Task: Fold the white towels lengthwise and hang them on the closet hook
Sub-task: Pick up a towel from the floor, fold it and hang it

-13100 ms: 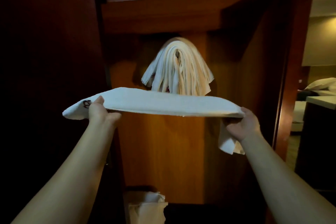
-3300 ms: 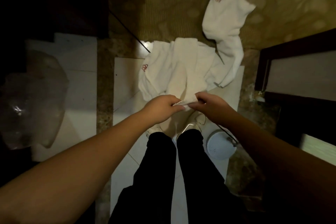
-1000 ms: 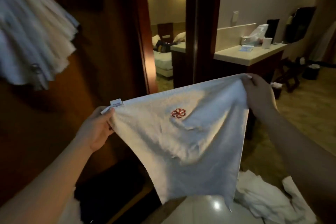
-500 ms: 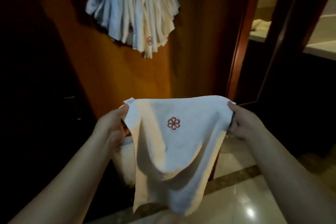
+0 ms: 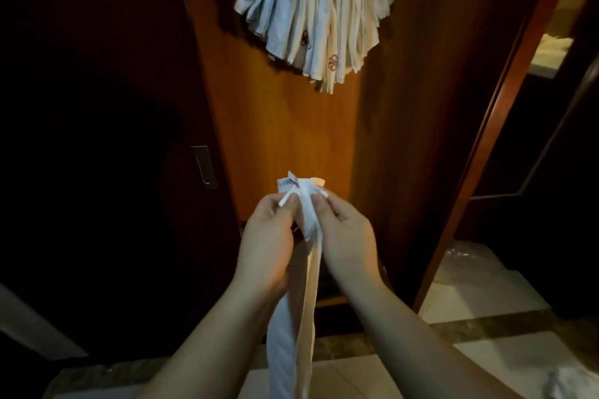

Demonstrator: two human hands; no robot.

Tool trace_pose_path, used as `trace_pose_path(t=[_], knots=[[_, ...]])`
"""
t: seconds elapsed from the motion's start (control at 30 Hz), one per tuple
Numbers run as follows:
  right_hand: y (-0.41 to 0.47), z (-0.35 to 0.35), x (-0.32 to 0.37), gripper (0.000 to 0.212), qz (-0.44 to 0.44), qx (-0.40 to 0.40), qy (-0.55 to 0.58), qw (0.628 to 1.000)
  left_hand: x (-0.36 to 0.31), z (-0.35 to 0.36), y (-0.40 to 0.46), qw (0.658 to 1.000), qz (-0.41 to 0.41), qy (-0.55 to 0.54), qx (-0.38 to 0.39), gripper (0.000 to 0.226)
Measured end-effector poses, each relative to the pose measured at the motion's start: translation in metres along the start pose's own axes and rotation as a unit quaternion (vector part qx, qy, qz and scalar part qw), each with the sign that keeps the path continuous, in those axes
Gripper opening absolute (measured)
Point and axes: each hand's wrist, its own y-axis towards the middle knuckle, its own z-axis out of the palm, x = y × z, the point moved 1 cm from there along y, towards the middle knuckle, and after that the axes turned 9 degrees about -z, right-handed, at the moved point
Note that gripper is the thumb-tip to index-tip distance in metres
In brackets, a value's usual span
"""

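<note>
A white towel point(image 5: 299, 317) hangs folded in half between my hands, its two top corners pressed together with a small label sticking up. My left hand point(image 5: 267, 236) and my right hand point(image 5: 343, 233) both pinch those corners, thumbs nearly touching. Above, a thick bunch of folded white towels point(image 5: 311, 13) with red flower logos hangs against the wooden closet back panel point(image 5: 285, 133). The hook itself is hidden by the bunch and the frame's top edge.
A dark closet door with a metal recessed handle point(image 5: 204, 167) stands at the left. A reddish door frame point(image 5: 486, 139) runs down the right. Pale floor tiles point(image 5: 470, 295) lie below, with crumpled white cloth point(image 5: 570, 382) at the bottom right corner.
My hands have come together, bringing the towel's two top corners into one pinch, so the spread towel now hangs as a narrow folded strip. The view has shifted slightly toward the closet.
</note>
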Motion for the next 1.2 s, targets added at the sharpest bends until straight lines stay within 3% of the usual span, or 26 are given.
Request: trace_pose_path(t=[0.13,0.27,0.37,0.47,0.57,0.6,0.67,0.73,0.87,1.0,1.1,1.2], knots=[[-0.007,0.000,0.004,0.023,-0.032,0.028,-0.006,0.999,-0.004,-0.003,-0.012,0.998,0.007,-0.011,0.064,0.029],[-0.009,-0.008,0.011,0.026,-0.048,0.060,-0.037,0.996,-0.003,-0.005,-0.017,0.993,0.014,0.088,0.075,0.055],[-0.008,-0.016,0.011,0.032,-0.058,0.067,-0.035,0.995,-0.005,-0.005,-0.019,0.988,0.014,0.125,0.084,0.059],[-0.005,-0.026,0.008,0.022,-0.061,0.062,-0.038,0.995,-0.010,-0.006,-0.017,0.983,0.018,0.135,0.125,0.063],[0.002,-0.034,0.009,0.020,-0.067,0.052,-0.044,0.995,-0.013,-0.009,-0.015,0.976,0.041,0.130,0.173,0.056],[0.006,-0.038,0.009,0.020,-0.065,0.044,-0.040,0.996,-0.013,-0.009,-0.013,0.977,0.066,0.127,0.160,0.048],[0.016,-0.045,0.013,0.021,-0.060,0.031,-0.038,0.997,-0.013,-0.012,-0.005,0.976,0.158,0.134,0.063,0.024],[0.025,-0.053,0.019,0.022,-0.061,0.029,-0.039,0.997,-0.015,-0.020,0.009,0.946,0.244,0.213,-0.027,0.018],[0.037,-0.066,0.025,0.024,-0.065,0.043,-0.051,0.996,-0.023,-0.035,0.043,0.890,0.206,0.405,0.048,0.036],[0.050,-0.081,0.024,0.024,-0.068,0.022,-0.063,0.995,-0.045,-0.051,0.064,0.749,0.230,0.615,0.085,0.013],[0.057,-0.097,0.019,0.029,-0.073,0.001,-0.084,0.994,-0.072,-0.066,0.069,0.673,0.313,0.666,0.075,0.019],[0.060,-0.106,0.017,0.026,-0.083,0.005,-0.120,0.989,-0.099,-0.071,0.068,0.655,0.380,0.653,0.028,0.020]])
